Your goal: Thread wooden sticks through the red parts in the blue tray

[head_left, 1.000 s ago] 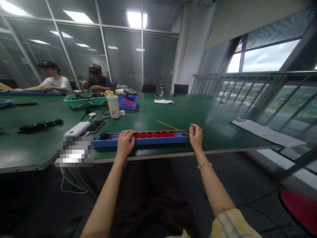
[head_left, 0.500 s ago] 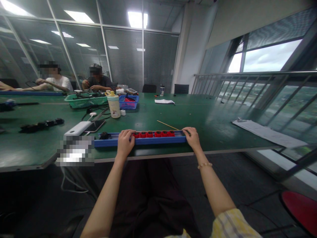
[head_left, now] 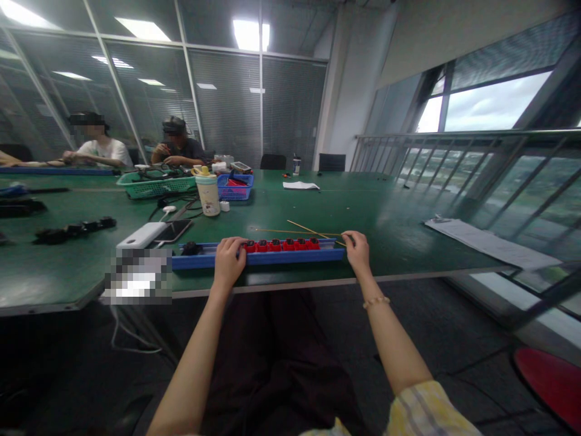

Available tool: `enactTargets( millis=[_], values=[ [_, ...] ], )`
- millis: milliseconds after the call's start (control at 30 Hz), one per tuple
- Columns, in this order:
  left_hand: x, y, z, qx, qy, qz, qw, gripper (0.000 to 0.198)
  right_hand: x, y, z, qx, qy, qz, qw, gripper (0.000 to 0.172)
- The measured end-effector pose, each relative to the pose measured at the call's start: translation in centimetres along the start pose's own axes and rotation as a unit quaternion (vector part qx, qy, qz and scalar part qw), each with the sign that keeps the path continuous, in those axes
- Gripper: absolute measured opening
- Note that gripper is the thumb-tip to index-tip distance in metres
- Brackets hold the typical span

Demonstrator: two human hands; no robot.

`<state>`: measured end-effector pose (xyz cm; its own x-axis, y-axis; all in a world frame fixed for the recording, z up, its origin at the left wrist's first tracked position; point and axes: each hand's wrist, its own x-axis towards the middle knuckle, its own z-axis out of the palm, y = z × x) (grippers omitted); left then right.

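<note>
A long blue tray (head_left: 272,259) lies along the near edge of the green table (head_left: 399,230). It holds a row of several red parts (head_left: 281,245) and one black part (head_left: 190,248) near its left end. My left hand (head_left: 229,261) rests on the tray with its fingers curled over the rail, just left of the red row. My right hand (head_left: 357,251) is at the tray's right end, pinched on a thin yellow stick (head_left: 295,231) that reaches left over the table. A second thin stick (head_left: 308,229) lies slanted beside it.
A power bank (head_left: 140,235) and a phone (head_left: 175,230) lie left of the tray, with a cup (head_left: 209,192), green basket (head_left: 154,184) and blue basket (head_left: 236,188) behind. Papers (head_left: 490,242) lie at the right. Two people sit at the far left. A railing runs along the right.
My right hand went to the tray's right end, then drew back a little. A thin stick now points left from its fingers across the table. My left hand stayed put.
</note>
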<state>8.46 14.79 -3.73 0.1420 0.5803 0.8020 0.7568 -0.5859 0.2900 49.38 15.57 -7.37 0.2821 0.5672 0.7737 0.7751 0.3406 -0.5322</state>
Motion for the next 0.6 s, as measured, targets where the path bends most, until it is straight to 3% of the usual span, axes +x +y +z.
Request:
enactTargets(
  millis=[267, 433, 600],
  values=[
    [0.1, 0.0, 0.0, -0.004, 0.000, 0.002, 1.000, 0.023, -0.2, 1.2, -0.1, -0.066, 0.042, 0.119, 0.990, 0.034],
    [0.1, 0.0, 0.0, -0.003, -0.002, -0.001, 1.000, 0.023, -0.5, 0.5, -0.3, -0.160, 0.017, 0.207, 0.965, 0.030],
    [0.1, -0.1, 0.0, -0.002, -0.003, 0.001, 1.000, 0.023, -0.6, -0.5, -0.3, -0.210, -0.033, 0.243, 0.946, 0.029]
  ],
)
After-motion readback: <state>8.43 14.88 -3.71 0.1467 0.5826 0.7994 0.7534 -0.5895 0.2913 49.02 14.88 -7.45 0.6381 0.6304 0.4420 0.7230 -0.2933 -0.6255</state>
